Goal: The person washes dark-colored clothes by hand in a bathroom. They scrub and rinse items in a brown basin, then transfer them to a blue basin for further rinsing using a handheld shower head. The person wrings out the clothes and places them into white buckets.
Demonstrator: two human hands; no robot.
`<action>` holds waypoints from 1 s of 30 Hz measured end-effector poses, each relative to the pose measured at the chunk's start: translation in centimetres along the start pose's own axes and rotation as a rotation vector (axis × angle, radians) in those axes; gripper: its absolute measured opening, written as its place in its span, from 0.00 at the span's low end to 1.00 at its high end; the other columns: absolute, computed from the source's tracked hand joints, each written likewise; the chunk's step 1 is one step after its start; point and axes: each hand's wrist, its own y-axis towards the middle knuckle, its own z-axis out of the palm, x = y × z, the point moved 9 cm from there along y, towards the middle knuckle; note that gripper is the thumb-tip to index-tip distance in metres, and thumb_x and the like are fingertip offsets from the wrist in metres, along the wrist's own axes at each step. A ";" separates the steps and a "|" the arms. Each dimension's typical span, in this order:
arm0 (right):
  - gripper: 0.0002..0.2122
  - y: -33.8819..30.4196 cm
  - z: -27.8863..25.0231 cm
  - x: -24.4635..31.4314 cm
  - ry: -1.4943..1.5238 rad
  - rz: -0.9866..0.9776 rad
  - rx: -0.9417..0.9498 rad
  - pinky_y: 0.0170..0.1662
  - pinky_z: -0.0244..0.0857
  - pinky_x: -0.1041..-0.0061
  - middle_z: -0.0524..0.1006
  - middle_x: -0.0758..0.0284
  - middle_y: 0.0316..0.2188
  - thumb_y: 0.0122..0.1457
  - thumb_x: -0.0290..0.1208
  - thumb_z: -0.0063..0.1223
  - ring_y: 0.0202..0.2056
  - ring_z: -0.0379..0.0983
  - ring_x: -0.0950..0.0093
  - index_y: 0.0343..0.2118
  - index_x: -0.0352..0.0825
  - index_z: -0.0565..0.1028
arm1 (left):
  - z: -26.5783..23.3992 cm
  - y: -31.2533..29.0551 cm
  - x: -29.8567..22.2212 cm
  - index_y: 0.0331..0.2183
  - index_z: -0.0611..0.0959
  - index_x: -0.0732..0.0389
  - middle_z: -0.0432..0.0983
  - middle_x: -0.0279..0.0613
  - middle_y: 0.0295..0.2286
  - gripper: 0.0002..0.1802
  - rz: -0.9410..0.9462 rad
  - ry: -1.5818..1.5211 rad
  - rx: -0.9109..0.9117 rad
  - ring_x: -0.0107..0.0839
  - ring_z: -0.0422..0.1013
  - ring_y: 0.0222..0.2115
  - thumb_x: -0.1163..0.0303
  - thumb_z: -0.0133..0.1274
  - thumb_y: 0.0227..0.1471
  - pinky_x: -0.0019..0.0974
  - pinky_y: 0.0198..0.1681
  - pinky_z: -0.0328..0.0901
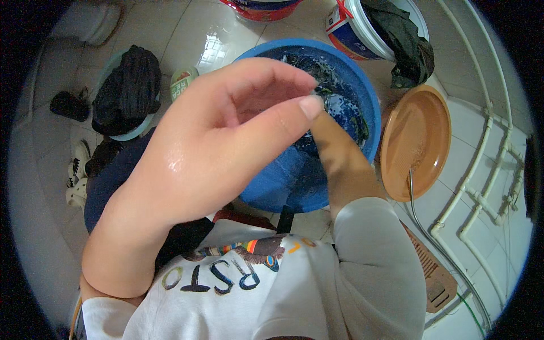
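Observation:
My left hand (pixel 207 127) is raised close to the camera, wet on its back. Its thumb and fingers curve toward each other around an empty hollow, the tips close together. Beyond it, a large round blue basin (pixel 371 96) holds dark, wet cloth (pixel 354 122) in sudsy water. My right forearm (pixel 340 161) reaches down over the basin from the lower right. The left hand covers the right hand, so its fingers and anything they hold are hidden.
An orange-brown basin (pixel 439 136) leans at the right, with a thin hose (pixel 412 190) at it. Behind stands a white bucket (pixel 354 28) with dark cloth over its rim. Dark clothes (pixel 127 90) fill a tub at the left, near a green-labelled bottle (pixel 182 82). White pipes (pixel 481 147) line the right wall.

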 end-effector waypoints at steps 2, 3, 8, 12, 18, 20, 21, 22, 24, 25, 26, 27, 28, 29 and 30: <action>0.27 -0.4 -0.5 0.9 0.078 -0.099 0.054 0.53 0.52 0.61 0.61 0.64 0.52 0.47 0.50 0.51 0.53 0.56 0.60 0.50 0.47 0.64 | 0.2 0.2 -0.2 0.41 0.74 0.66 0.72 0.41 0.38 0.17 0.024 0.010 0.020 0.27 0.66 0.41 0.66 0.48 0.51 0.30 0.48 0.57; 0.26 -1.3 -1.1 1.0 0.136 -0.157 0.095 0.53 0.53 0.61 0.63 0.64 0.51 0.47 0.49 0.52 0.52 0.57 0.60 0.49 0.47 0.65 | 0.4 0.2 -0.3 0.41 0.74 0.66 0.73 0.41 0.38 0.17 0.037 0.011 0.031 0.27 0.66 0.41 0.66 0.48 0.51 0.30 0.48 0.57; 0.22 -9.3 -8.5 0.3 -0.199 -0.370 -0.421 0.50 0.52 0.53 0.65 0.62 0.50 0.46 0.47 0.53 0.52 0.57 0.57 0.46 0.46 0.70 | 0.4 -0.1 -0.4 0.39 0.75 0.65 0.73 0.40 0.37 0.16 0.084 -0.012 0.017 0.26 0.67 0.41 0.66 0.48 0.50 0.29 0.47 0.58; 0.39 -13.6 -2.4 -8.1 0.025 0.129 -0.337 0.48 0.37 0.32 0.35 0.57 0.61 0.38 0.56 0.57 0.58 0.30 0.43 0.56 0.55 0.56 | 1.2 -0.4 -0.3 0.40 0.75 0.65 0.73 0.40 0.37 0.16 0.069 0.027 0.037 0.26 0.67 0.40 0.65 0.49 0.50 0.30 0.47 0.58; 0.36 -12.3 6.3 -9.9 -0.112 0.226 -0.013 0.53 0.41 0.41 0.42 0.56 0.60 0.43 0.59 0.49 0.59 0.35 0.48 0.56 0.50 0.56 | 2.1 -0.3 0.6 0.40 0.75 0.65 0.73 0.41 0.37 0.17 0.046 0.062 0.048 0.27 0.67 0.40 0.65 0.49 0.50 0.30 0.48 0.58; 0.37 -10.4 8.7 -11.6 -0.040 0.226 0.133 0.54 0.42 0.46 0.46 0.56 0.59 0.43 0.62 0.46 0.59 0.38 0.51 0.56 0.48 0.57 | 2.3 -0.2 0.7 0.40 0.75 0.65 0.73 0.41 0.37 0.17 0.035 0.061 0.052 0.27 0.67 0.40 0.65 0.49 0.50 0.30 0.48 0.58; 0.37 -9.7 9.2 -12.4 0.024 0.218 0.202 0.55 0.43 0.50 0.48 0.56 0.59 0.44 0.63 0.44 0.59 0.40 0.53 0.55 0.46 0.58 | 2.5 -0.1 0.9 0.40 0.75 0.65 0.73 0.41 0.37 0.17 0.029 0.077 0.063 0.27 0.67 0.40 0.65 0.49 0.50 0.30 0.48 0.58; 0.37 -8.8 9.7 -13.0 0.086 0.202 0.271 0.57 0.44 0.54 0.49 0.56 0.58 0.44 0.64 0.42 0.59 0.41 0.55 0.55 0.44 0.59 | 2.5 0.0 0.9 0.40 0.75 0.65 0.73 0.41 0.37 0.17 0.024 0.095 0.066 0.26 0.67 0.40 0.65 0.49 0.50 0.29 0.48 0.58; 0.38 -6.4 11.0 -16.4 0.062 0.160 0.351 0.58 0.45 0.60 0.51 0.55 0.58 0.44 0.66 0.41 0.59 0.45 0.57 0.54 0.44 0.60 | 2.9 0.2 0.8 0.40 0.75 0.66 0.73 0.40 0.37 0.16 0.025 0.112 0.087 0.26 0.67 0.40 0.65 0.49 0.50 0.29 0.48 0.58; 0.38 -5.9 11.4 -17.3 0.048 0.140 0.391 0.58 0.46 0.64 0.52 0.55 0.57 0.44 0.66 0.40 0.58 0.46 0.58 0.54 0.43 0.60 | 3.0 0.3 0.8 0.40 0.75 0.66 0.73 0.40 0.37 0.16 0.030 0.112 0.097 0.26 0.67 0.40 0.65 0.49 0.50 0.29 0.48 0.58; 0.37 -6.4 6.9 -13.7 0.047 0.014 0.343 0.54 0.52 0.64 0.62 0.51 0.51 0.42 0.62 0.47 0.55 0.54 0.56 0.51 0.38 0.64 | 2.7 0.3 0.8 0.39 0.75 0.66 0.73 0.40 0.37 0.16 0.032 0.113 0.090 0.26 0.66 0.40 0.65 0.49 0.50 0.29 0.47 0.58; 0.36 -6.9 5.3 -14.3 0.157 0.120 0.170 0.53 0.54 0.64 0.64 0.51 0.49 0.42 0.60 0.49 0.53 0.57 0.56 0.49 0.37 0.65 | 2.5 0.2 0.6 0.39 0.75 0.66 0.73 0.39 0.37 0.16 0.040 0.105 0.087 0.26 0.66 0.40 0.65 0.49 0.50 0.29 0.47 0.58; 0.35 -8.5 3.7 -15.5 0.267 0.236 -0.008 0.51 0.56 0.64 0.66 0.50 0.46 0.42 0.58 0.51 0.51 0.59 0.55 0.48 0.35 0.66 | 2.6 0.2 0.4 0.39 0.75 0.66 0.73 0.39 0.37 0.16 0.051 0.095 0.095 0.26 0.66 0.40 0.65 0.49 0.50 0.29 0.47 0.58; 0.34 -10.6 1.9 -15.9 0.375 0.342 -0.183 0.50 0.57 0.63 0.68 0.50 0.44 0.42 0.56 0.53 0.49 0.61 0.55 0.47 0.33 0.67 | 2.5 0.1 0.3 0.39 0.75 0.66 0.72 0.39 0.37 0.16 0.058 0.085 0.095 0.26 0.66 0.40 0.65 0.49 0.50 0.29 0.47 0.58; 0.31 -12.3 0.8 -14.9 0.234 0.428 -0.284 0.48 0.58 0.65 0.67 0.51 0.44 0.39 0.48 0.58 0.46 0.63 0.57 0.45 0.31 0.67 | 2.3 0.0 0.4 0.39 0.75 0.66 0.72 0.39 0.37 0.16 0.061 0.087 0.087 0.26 0.66 0.40 0.65 0.49 0.50 0.28 0.47 0.58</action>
